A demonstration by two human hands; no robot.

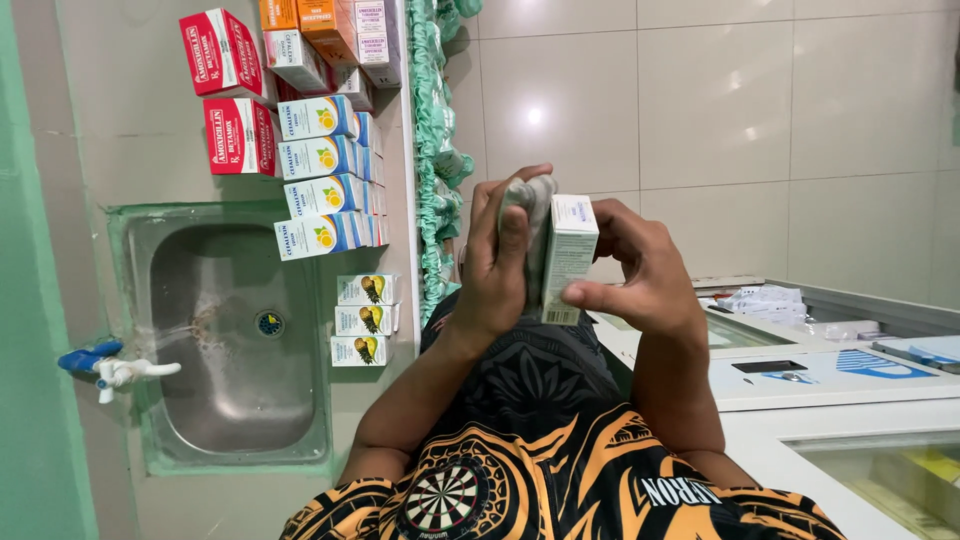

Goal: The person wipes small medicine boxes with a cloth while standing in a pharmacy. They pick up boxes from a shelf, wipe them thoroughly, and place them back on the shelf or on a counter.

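My left hand (497,268) presses crumpled grey cloth (528,196) against small white-and-green cardboard box (568,256), fingers curled over cloth. My right hand (640,268) grips same box from other side, thumb under bottom edge. Box held upright at chest height, clear of steel sink (232,340). Blue-and-white cartons (322,175) stacked along sink's counter edge.
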